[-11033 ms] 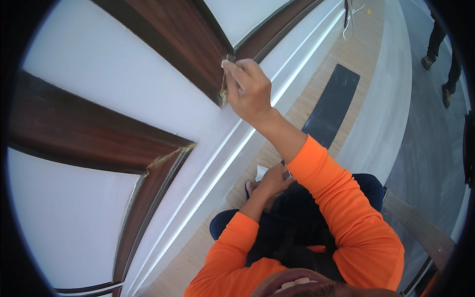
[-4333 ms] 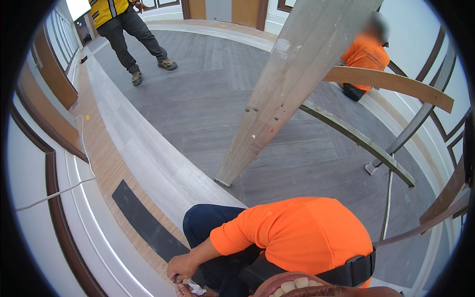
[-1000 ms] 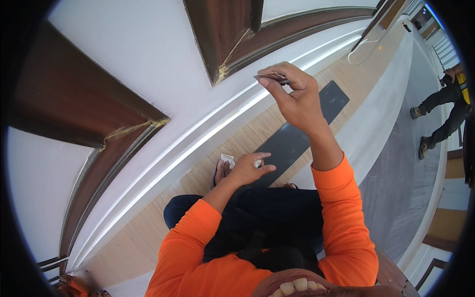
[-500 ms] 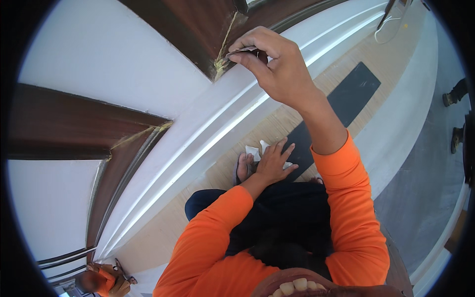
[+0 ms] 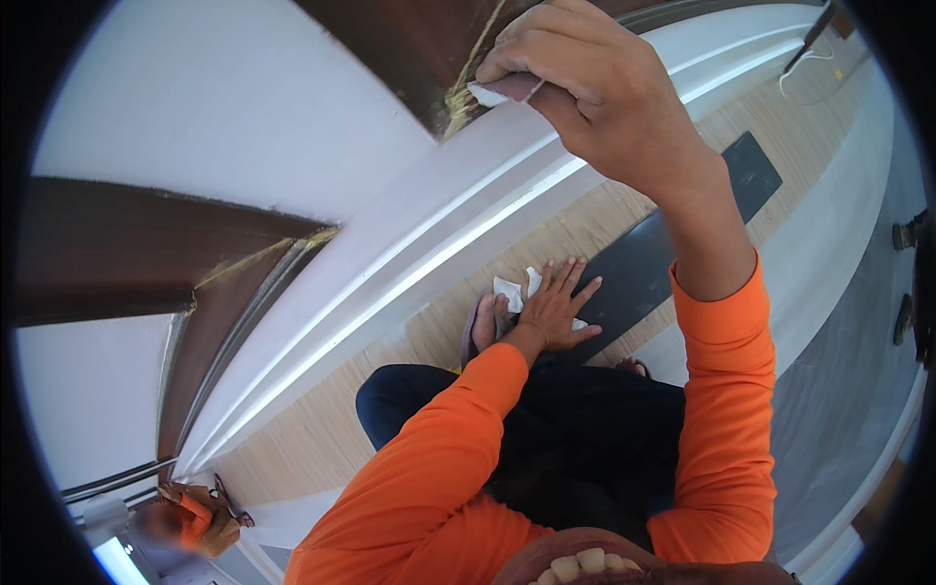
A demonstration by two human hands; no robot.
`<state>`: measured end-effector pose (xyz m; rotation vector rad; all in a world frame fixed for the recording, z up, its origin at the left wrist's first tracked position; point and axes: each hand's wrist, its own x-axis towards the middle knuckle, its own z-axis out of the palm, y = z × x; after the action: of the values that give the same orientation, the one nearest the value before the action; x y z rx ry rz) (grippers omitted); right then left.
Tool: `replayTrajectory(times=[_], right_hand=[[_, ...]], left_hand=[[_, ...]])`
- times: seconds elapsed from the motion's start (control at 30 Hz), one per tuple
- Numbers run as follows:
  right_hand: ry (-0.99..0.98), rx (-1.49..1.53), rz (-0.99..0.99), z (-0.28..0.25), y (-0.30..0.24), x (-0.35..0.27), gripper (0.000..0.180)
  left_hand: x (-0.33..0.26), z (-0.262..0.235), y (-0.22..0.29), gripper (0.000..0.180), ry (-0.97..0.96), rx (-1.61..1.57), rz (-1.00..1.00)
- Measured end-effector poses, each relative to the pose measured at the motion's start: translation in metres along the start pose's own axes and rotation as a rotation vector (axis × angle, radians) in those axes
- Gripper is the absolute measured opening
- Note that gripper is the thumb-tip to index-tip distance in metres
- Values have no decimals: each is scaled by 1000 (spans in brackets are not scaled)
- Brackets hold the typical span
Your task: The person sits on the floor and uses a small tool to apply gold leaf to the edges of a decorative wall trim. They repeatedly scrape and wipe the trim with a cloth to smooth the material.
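My right hand [image 5: 595, 83] is raised to the wall and pinches a small folded piece of sandpaper [image 5: 502, 92] against the lower tip of a dark brown wooden trim piece [image 5: 409, 39], where yellowish filler [image 5: 458, 93] shows along the joint. My left hand [image 5: 559, 310] rests flat on the floor, fingers spread, on white crumpled paper [image 5: 509, 291] beside a dark mat [image 5: 663, 249]. Both sleeves are orange.
A white baseboard [image 5: 409, 263] runs diagonally under the white wall. A second dark trim piece [image 5: 146, 253] with a filled joint lies to the left. Light wood flooring [image 5: 292, 439] is below. Another person in orange [image 5: 190, 512] is at the lower left. A white cord [image 5: 814, 63] lies top right.
My right hand has come closer to the trim's tip and now presses the sandpaper on it. The view has tilted nearer the wall. My left hand stays on the floor.
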<state>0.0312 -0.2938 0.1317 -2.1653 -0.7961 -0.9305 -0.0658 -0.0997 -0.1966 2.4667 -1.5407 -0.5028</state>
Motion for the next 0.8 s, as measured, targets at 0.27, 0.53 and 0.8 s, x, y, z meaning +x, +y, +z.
replayTrajectory(times=[0.27,0.53,0.8], right_hand=[[63,-329,-209,16,15,-6,24],[-1,-367,-238,21,4,4,24],[-33,-475,-241,12,1,5,21]], left_hand=[[1,-11,0,85,-64,30,-6],[-3,-5,-2,84,-21,-11,-6],[-3,-5,-1,84,-28,-26,-12]])
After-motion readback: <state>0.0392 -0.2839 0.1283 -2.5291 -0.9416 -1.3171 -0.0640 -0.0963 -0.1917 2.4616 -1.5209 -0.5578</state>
